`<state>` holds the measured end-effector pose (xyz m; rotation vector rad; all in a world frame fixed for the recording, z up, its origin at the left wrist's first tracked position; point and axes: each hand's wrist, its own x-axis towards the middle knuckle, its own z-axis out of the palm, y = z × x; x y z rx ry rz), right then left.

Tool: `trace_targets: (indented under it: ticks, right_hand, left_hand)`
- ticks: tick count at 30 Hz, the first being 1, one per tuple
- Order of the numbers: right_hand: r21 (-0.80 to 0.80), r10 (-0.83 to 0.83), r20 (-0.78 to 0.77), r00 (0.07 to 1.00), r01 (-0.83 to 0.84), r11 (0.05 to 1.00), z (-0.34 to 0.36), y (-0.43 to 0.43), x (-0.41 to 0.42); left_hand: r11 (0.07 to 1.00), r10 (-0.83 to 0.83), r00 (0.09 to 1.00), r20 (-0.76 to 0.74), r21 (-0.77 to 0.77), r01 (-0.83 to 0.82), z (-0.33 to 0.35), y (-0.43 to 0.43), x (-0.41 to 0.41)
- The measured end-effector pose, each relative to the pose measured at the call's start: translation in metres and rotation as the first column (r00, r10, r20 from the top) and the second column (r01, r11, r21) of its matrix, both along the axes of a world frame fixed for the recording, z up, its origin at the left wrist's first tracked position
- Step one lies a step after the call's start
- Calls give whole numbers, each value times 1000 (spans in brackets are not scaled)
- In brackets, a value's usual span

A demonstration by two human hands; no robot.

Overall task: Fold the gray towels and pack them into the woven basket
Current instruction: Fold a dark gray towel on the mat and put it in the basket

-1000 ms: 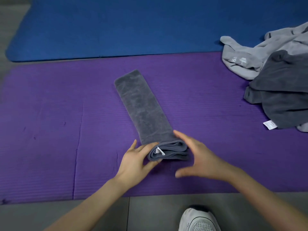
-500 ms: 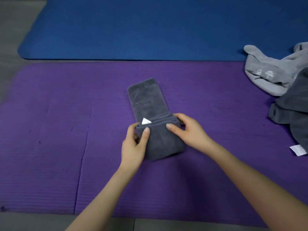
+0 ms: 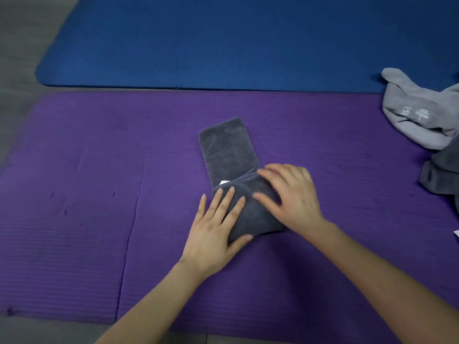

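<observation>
On the purple mat [image 3: 99,194], left hand [image 3: 213,229] and right hand [image 3: 293,194] flat, fingers spread, pressing dark gray towel [image 3: 228,155].

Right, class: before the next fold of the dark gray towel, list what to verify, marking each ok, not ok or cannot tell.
1. Left hand and right hand flat on the folded part of the dark gray towel: ok.
2. Towel lying wholly on the purple mat: ok.
3. White tag tucked inside: not ok, it peeks out at the fold.
4. Woven basket within reach: cannot tell, none in view.
5. Remaining towels folded: not ok, the light gray towel lies crumpled at right.
</observation>
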<state>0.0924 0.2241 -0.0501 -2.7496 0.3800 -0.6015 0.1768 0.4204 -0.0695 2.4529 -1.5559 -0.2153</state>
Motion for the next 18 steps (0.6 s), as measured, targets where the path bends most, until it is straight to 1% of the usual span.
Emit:
trace_targets:
  ticks: [1, 2, 3, 4, 6, 7, 10, 13, 15, 16, 17, 18]
  right_hand:
    - [-77, 154, -9, 988, -155, 985, -2, -2, -10]
    - [-140, 281, -103, 954, -294, 946, -5, -3, -20]
    - [-179, 350, -236, 906, -395, 901, -10, -5, -27]
    - [-197, 368, -352, 861, -453, 870, -16, -9, -30]
    - [-198, 333, -493, 804, -476, 857, -20, -16, -27]
    - [-192, 323, -514, 795, -474, 859, -19, -18, -23]
    - [-222, 324, -497, 805, -479, 849, -13, -18, -19]
    - [-216, 348, -471, 810, -489, 845, -7, -7, -31]
    - [-166, 376, -498, 781, -512, 843, 0, 3, -53]
    - [-123, 391, -514, 764, -516, 848, 4, 8, -67]
    - [-63, 407, -529, 744, -513, 856, 10, 13, -80]
    - [39, 430, -547, 718, -492, 870, 19, 19, -90]
  left_hand:
    - [999, -5, 1000, 18, 39, 4, -3, 2, 1]
    - [997, -16, 999, 40, 75, 13, -4, 3, 3]
    - [994, -30, 998, 58, 102, 24, -5, 2, 5]
    - [992, -43, 997, 63, 122, 35, -5, -1, 8]
    - [989, -50, 998, 41, 143, 43, -4, -7, 14]
    - [989, -49, 998, 30, 139, 44, -3, -10, 16]
    - [993, -63, 998, 24, 103, 60, 4, -14, 19]
    - [984, -111, 994, 0, 143, 110, 15, -8, 16]
    - [964, -150, 985, -86, 207, 165, 29, -1, 4]
    - [943, -162, 974, -161, 266, 201, 35, 4, -5]
    - [917, -167, 953, -251, 315, 244, 41, 9, -13]
    - [900, -162, 927, -338, 335, 280, 48, 13, -21]
